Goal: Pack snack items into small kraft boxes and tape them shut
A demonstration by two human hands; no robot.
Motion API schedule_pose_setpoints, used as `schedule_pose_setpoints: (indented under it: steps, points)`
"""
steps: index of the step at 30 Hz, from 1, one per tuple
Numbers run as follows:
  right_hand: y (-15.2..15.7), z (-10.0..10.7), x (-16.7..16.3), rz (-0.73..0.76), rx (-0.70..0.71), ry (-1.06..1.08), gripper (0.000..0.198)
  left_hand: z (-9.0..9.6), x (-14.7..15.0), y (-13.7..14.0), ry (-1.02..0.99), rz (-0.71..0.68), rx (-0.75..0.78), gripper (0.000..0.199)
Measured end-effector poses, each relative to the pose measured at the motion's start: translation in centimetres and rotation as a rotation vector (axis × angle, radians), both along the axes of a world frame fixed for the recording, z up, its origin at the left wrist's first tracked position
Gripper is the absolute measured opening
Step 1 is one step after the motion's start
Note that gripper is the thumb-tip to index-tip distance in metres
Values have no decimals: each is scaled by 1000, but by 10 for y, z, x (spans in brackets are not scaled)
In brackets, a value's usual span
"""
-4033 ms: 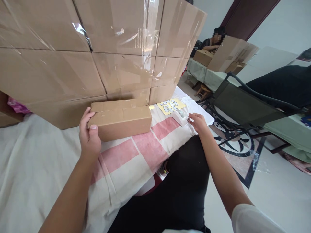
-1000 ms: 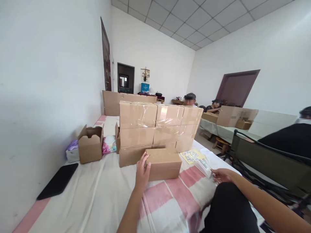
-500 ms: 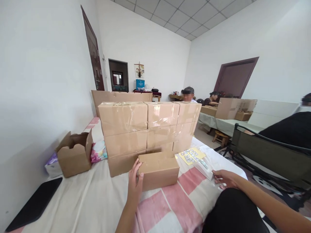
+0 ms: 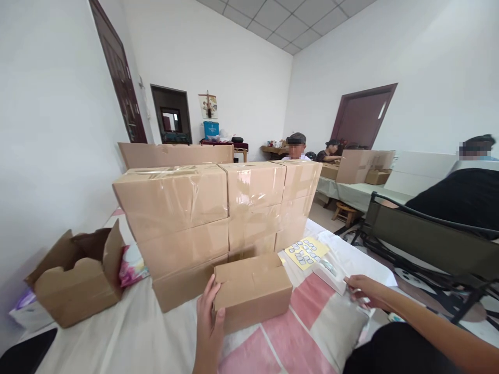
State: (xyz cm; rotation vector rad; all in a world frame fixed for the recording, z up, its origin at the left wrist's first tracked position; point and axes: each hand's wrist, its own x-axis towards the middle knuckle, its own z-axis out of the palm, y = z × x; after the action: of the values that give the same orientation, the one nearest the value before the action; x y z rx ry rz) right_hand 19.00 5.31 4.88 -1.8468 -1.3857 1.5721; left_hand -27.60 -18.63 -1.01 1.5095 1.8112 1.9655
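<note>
A closed brown cardboard box (image 4: 253, 293) lies on the cloth-covered table in front of me. My left hand (image 4: 209, 317) grips its left end, with the fingers near the top edge and the thumb lower down. Right of the box stands a small white tray-like holder (image 4: 331, 275) with a shiny greenish-clear piece in it. At its near right corner my right hand (image 4: 366, 292) has its fingers pinched together; what is between them is too small to make out. Behind the box rises a wall of taped cardboard boxes (image 4: 183, 200).
An open cardboard box (image 4: 78, 280) stands at the left beside a colourful packet (image 4: 132, 265). A yellow sheet of stickers (image 4: 306, 253) lies right of the boxes. A dark flat pad (image 4: 29, 353) lies lower left. A green folding chair (image 4: 417, 239) and other people are farther off.
My view has shifted closer and to the right, so the boxes appear larger. My left hand stays on the box's left end, and my right hand stays by the white holder.
</note>
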Motion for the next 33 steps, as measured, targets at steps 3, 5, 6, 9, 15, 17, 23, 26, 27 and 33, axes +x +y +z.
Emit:
schedule_pose_setpoints:
  steps: [3,5,6,9,15,17,23,26,27,33]
  points:
    - [-7,3,-2,-12,-15,53,47,-2,-2,-1,-24,-11,-12,42]
    - [-10,4,-3,-21,11,56,45,-3,-3,-3,-38,-19,-27,41]
    - [-10,4,-3,-22,23,56,44,-3,-4,-3,-43,-17,-29,41]
    - [-8,1,-1,0,30,81,43,-4,-4,-5,-59,-5,-34,41]
    - [1,-6,0,23,21,121,39,-3,-5,-5,-56,7,-32,40]
    - [1,-5,-1,27,13,125,39,-4,-8,-5,-39,13,-28,40]
    - [-1,-2,0,34,24,151,43,-4,-11,-5,-1,26,-17,39]
    - [-2,-2,-1,-3,27,161,40,3,-6,-6,-18,42,-3,39]
    - [-2,-2,-1,-16,24,167,39,6,-3,-6,-23,50,-3,39]
    - [-1,-3,-5,-57,-64,225,34,22,7,-8,-27,84,-15,38]
